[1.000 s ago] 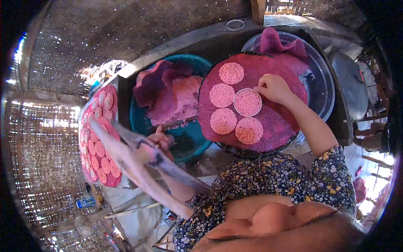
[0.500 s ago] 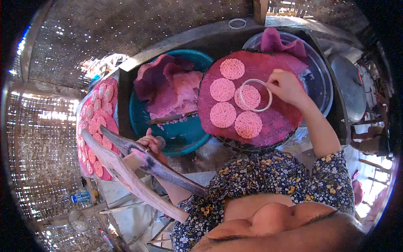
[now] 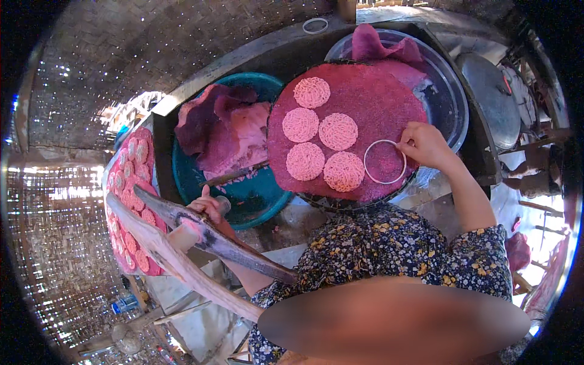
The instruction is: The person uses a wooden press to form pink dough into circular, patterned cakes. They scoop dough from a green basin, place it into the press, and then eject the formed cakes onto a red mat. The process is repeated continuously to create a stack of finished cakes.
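My right hand (image 3: pixel 426 145) pinches the edge of a thin white ring (image 3: pixel 385 162), held at the right side of a round mat covered with magenta cloth (image 3: pixel 389 103). Several pink lacy discs of fine strands lie on the cloth, one of them (image 3: pixel 338 131) in the middle. My left hand (image 3: pixel 210 207) is closed at the wooden press (image 3: pixel 207 234), which has two long arms with a pale cylinder (image 3: pixel 184 235) between them. Part of that grip is hidden behind the darker arm. A small greyish cylinder end (image 3: pixel 224 205) shows beside the fingers.
A teal basin (image 3: pixel 267 210) with crumpled magenta cloth (image 3: pixel 216 115) and a stick stands left of the mat. Behind the mat is a clear basin (image 3: pixel 460 115). At far left a pink-covered tray (image 3: pixel 159 267) bears many discs. Another white ring (image 3: pixel 315 25) lies on the back ledge.
My right hand has carried the ring off a disc, rightward and nearer to me, onto bare cloth. The view has shifted slightly; my left hand stays at the press.
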### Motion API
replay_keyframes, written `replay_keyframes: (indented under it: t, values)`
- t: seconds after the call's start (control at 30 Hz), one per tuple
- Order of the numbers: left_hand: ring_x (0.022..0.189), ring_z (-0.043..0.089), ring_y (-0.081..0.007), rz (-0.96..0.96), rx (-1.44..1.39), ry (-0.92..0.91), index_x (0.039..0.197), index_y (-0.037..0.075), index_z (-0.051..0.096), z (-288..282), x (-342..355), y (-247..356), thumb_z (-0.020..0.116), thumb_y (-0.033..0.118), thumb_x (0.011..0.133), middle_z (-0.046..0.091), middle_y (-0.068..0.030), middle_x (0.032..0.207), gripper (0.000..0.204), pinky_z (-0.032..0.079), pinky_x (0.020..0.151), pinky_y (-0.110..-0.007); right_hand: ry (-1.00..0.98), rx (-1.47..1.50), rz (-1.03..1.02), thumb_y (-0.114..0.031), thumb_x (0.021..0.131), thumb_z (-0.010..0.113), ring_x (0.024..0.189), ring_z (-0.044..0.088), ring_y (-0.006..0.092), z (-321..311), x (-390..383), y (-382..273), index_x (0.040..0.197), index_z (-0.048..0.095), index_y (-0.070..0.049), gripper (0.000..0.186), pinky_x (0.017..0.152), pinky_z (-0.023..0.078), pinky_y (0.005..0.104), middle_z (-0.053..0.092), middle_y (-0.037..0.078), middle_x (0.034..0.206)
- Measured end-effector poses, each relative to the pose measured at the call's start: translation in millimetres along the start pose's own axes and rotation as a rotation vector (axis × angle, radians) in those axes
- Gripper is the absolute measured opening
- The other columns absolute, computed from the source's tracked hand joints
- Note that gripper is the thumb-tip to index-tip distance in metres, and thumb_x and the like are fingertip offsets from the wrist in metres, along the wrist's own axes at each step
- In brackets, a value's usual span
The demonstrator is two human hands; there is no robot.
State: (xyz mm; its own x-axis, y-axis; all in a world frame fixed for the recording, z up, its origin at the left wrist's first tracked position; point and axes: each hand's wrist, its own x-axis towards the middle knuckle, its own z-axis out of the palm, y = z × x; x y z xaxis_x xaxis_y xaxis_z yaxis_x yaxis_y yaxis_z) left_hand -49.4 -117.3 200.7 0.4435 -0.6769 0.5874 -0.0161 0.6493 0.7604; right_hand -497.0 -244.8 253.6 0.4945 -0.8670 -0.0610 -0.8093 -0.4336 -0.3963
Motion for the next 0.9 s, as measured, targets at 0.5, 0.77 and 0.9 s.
replay_keyframes:
  t: [0.5, 0.77, 0.9]
  values:
    - [0.068, 0.047, -0.0156, -0.190, -0.628, 0.414, 0.092, 0.010, 0.047, 3, 1, 1, 0.056, -0.002, 0.081, 0.048, -0.0030, 0.083, 0.018, 0.034, 0.094, -0.056, 0.157, 0.653, 0.487, -0.029, 0.082, 0.056, 0.062, 0.057, 0.0162, 23, 8, 89, 0.105, 0.056, -0.002, 0.036, 0.056, 0.045, 0.0304, 0.061, 0.009, 0.078]
    - [0.066, 0.047, -0.0174, 0.080, 0.246, 0.041, 0.085, 0.003, 0.045, 12, 2, -1, 0.054, 0.015, 0.083, 0.048, -0.0073, 0.075, 0.015, 0.040, 0.086, -0.043, 0.097, 0.949, 0.625, -0.017, 0.081, 0.053, 0.062, 0.059, 0.0182, 47, -29, 53, 0.101, 0.050, 0.001, 0.027, 0.046, 0.048, 0.0298, 0.058, 0.009, 0.079]
    - [0.071, 0.049, -0.0199, 0.057, 0.229, -0.019, 0.090, 0.002, 0.046, 19, 6, -12, 0.056, 0.016, 0.082, 0.050, -0.0088, 0.081, 0.019, 0.041, 0.084, -0.042, 0.144, 1.223, 0.703, -0.013, 0.081, 0.054, 0.075, 0.061, 0.0238, 68, -54, 26, 0.112, 0.042, 0.002, 0.036, 0.055, 0.054, 0.0354, 0.056, 0.014, 0.097]
